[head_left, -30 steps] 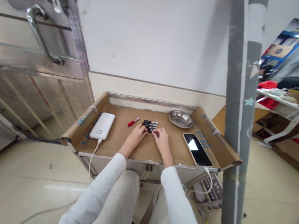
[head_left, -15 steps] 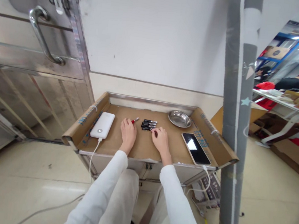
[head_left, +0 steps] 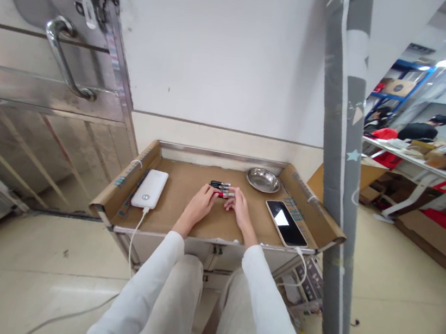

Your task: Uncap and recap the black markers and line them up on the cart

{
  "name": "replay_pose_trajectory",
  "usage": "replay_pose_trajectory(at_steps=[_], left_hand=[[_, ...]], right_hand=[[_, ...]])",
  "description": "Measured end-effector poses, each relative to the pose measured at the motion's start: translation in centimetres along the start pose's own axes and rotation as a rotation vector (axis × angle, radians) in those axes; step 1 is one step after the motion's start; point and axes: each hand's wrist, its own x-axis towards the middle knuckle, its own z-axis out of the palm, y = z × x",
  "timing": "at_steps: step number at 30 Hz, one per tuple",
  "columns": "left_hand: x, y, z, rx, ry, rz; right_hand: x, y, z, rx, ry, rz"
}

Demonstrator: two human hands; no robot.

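A red marker (head_left: 222, 195) lies crosswise at the near side of a row of several black markers (head_left: 219, 183) with pale ends. My left hand (head_left: 198, 207) has its fingers closed on the red marker's left end. At its other end, my right hand (head_left: 239, 208) has curled fingers, with the fingertips on the marker's tip. The fingers partly cover the row. Under them is a cardboard-lined tabletop (head_left: 175, 221).
A white power bank (head_left: 150, 187) with a cable lies on the left. On the right are a round metal dish (head_left: 263, 179) and a phone (head_left: 286, 223) with a cable. Cardboard side walls border the top. A wrapped grey pole (head_left: 338, 149) stands at right; people sit farther back.
My left hand has moved right, bringing the red marker against the near side of the black ones. My right hand has shifted slightly to the red marker's right end. The view has turned slightly.
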Motion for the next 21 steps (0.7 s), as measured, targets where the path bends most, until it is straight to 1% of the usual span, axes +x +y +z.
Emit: replay_pose_trajectory(at_steps=[2, 7, 9, 11, 13, 15, 17, 19, 21], left_hand=[[0.0, 0.2, 0.1, -0.053, -0.004, 0.037], [-0.1, -0.3, 0.3, -0.159, 0.131, 0.026], [-0.2, -0.2, 0.1, -0.184, 0.184, 0.019], [-0.1, 0.0, -0.2, -0.195, 0.245, -0.001], [-0.1, 0.2, -0.6, -0.204, 0.311, -0.041], [-0.1, 0.3, -1.0, -0.217, 0.376, -0.099], [-0.2, 0.1, -1.2, -0.231, 0.412, -0.150], [-0.3, -0.2, -1.2, -0.242, 0.375, -0.166], [-0.4, -0.6, -1.0, -0.254, 0.253, -0.135]], right_hand=[[-0.1, -0.2, -0.3, 0.075, -0.049, 0.044], [-0.6, -0.8, -0.5, 0.204, -0.287, 0.185], [-0.7, -0.9, -0.5, 0.241, -0.322, 0.218], [-0.7, -0.8, -0.4, 0.257, -0.300, 0.218], [-0.6, -0.6, -0.4, 0.249, -0.255, 0.188], [-0.4, -0.3, -0.5, 0.235, -0.195, 0.148], [-0.3, -0.3, -0.5, 0.230, -0.120, 0.118], [-0.2, -0.4, -0.5, 0.228, -0.050, 0.090], [-0.3, -0.6, -0.5, 0.215, -0.011, 0.049]])
